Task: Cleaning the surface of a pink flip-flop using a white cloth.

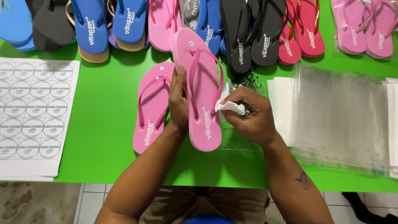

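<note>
On the green bench (103, 137), the left hand (178, 101) has its grip closed on the edge of a raised pink flip-flop (202, 89), while the right hand (248, 116) pinches a white cloth (230, 107) against its strap. The sandal looks light, foamy and bendable, so it is best held by the sole's edge; its mate (151, 105) lies flat just beside it, and clear bags (340, 116) are stacked to the right.

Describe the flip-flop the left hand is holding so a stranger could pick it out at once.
On the green table, below the row of mixed-colour flip-flops, two pink ones sit at the centre. The held flip-flop is the right one, gripped by the left hand; unlike its flat twin, it is lifted off the table.
</note>
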